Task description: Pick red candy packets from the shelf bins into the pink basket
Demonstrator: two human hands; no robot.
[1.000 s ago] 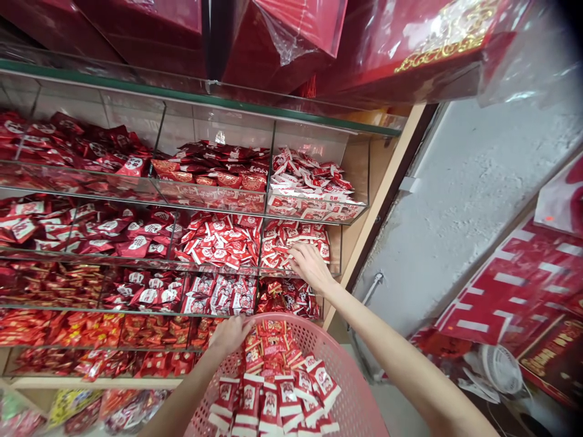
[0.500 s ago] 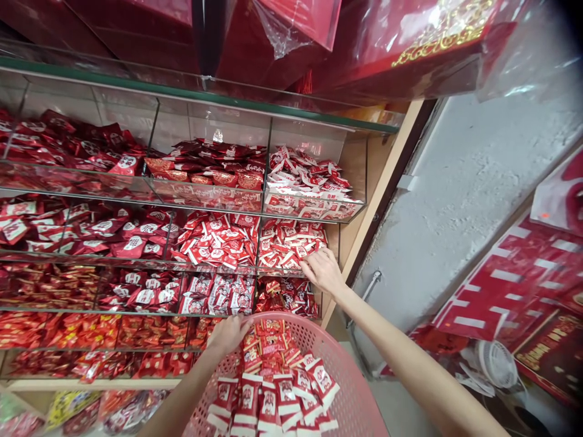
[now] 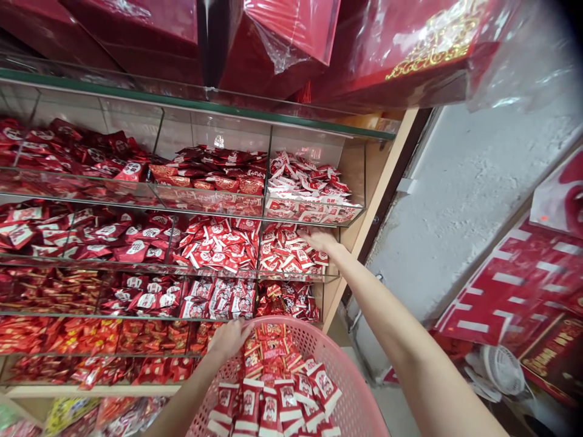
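Note:
My left hand (image 3: pixel 228 340) is closed on the far rim of a pink plastic basket (image 3: pixel 339 370), which is filled with red-and-white candy packets (image 3: pixel 277 394). My right hand (image 3: pixel 319 238) reaches deep into the rightmost clear bin (image 3: pixel 296 276) of the second shelf row, over a pile of red-and-white packets (image 3: pixel 285 255). Its fingers are tucked under the bin above, so I cannot see whether they hold anything.
Clear acrylic bins of red candy packets (image 3: pixel 214 243) fill several shelf rows. Wrapped red gift boxes (image 3: pixel 282 36) overhang the top shelf. A wooden shelf side (image 3: pixel 364 230) and grey wall (image 3: pixel 460 194) stand to the right, with red decorations (image 3: pixel 514 285) and a small white fan (image 3: pixel 503 370) lower right.
My right hand has moved from the bin's front edge up and further back into the bin. The left hand keeps its hold on the basket.

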